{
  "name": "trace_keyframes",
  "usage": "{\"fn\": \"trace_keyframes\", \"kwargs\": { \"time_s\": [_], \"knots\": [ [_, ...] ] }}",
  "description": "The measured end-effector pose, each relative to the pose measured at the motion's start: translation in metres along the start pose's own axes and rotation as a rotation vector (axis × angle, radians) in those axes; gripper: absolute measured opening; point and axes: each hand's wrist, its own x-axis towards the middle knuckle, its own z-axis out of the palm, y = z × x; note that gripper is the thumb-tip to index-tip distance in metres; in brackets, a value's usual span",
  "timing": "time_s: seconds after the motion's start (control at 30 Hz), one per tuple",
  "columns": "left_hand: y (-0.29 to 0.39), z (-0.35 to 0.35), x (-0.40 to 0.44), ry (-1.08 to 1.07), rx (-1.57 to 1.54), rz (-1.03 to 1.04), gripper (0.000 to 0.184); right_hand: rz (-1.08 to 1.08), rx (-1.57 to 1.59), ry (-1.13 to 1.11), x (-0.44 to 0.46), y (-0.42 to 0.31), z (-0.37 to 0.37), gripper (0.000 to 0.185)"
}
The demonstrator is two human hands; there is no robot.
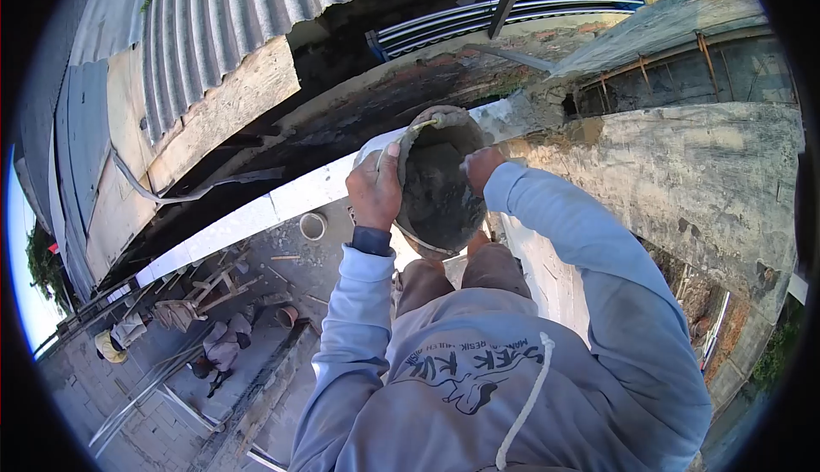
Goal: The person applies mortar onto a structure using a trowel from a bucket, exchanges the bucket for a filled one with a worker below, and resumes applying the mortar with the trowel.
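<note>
A mortar-crusted bucket [440,248] is tilted in front of my body, its mouth facing up toward me. Grey wet mortar [437,186] coats and partly fills the inside. My left hand [376,188] is closed on the bucket's left side, thumb over the rim. At the opposite rim, my right hand [482,170] is closed, its knuckles at the edge of the opening; some of its fingertips are hidden. Below the bucket show my bare knees, high above the ground.
Corrugated roofing [231,28] overhangs the upper left. A rough concrete beam [683,164] runs along the right, with rebar [707,62] above it. A pale wall ledge [256,211] passes beneath me. Far below are another bucket [313,226], timber, and co-workers [224,344].
</note>
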Motion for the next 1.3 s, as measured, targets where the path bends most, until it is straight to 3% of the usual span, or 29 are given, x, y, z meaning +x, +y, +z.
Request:
{"fn": "trace_keyframes", "kwargs": {
  "time_s": [0.2,0.3,0.4,0.83,0.93,0.97,1.07,1.13,1.2,1.3],
  "knots": [
    [-0.013,-0.022,-0.002,0.022,-0.068,-0.005,0.035,-0.057,0.299,-0.02,-0.049,-0.027,0.046,0.025],
    [-0.011,-0.032,0.007,0.039,-0.046,-0.077,0.037,-0.05,0.471,0.17,-0.076,-0.036,0.034,0.036],
    [-0.035,-0.043,0.017,0.05,-0.087,-0.088,0.039,0.039,0.486,0.082,-0.084,-0.038,-0.001,0.048],
    [-0.035,-0.05,0.016,0.032,-0.102,-0.084,0.043,0.259,0.689,0.211,-0.147,-0.01,-0.023,0.046],
    [-0.026,-0.054,0.021,0.036,-0.105,-0.122,0.042,0.294,0.693,0.273,-0.166,0.016,0.01,0.048],
    [-0.038,-0.056,0.025,0.013,-0.114,-0.138,0.043,0.275,0.759,0.334,-0.173,0.027,0.017,0.041],
    [-0.04,-0.061,0.031,0.023,-0.051,-0.133,0.044,0.481,1.502,0.112,-0.182,0.073,0.036,0.032],
    [-0.04,-0.064,0.036,0.0,-0.063,-0.175,0.043,0.596,1.816,0.184,-0.17,0.123,0.061,0.02],
    [-0.041,-0.06,0.031,0.015,-0.044,-0.194,0.043,0.74,2.126,0.411,-0.142,0.147,0.089,0.014],
    [-0.035,-0.053,0.033,0.061,0.002,-0.162,0.045,0.881,2.188,0.391,-0.134,0.155,0.101,0.011]
  ]
}}
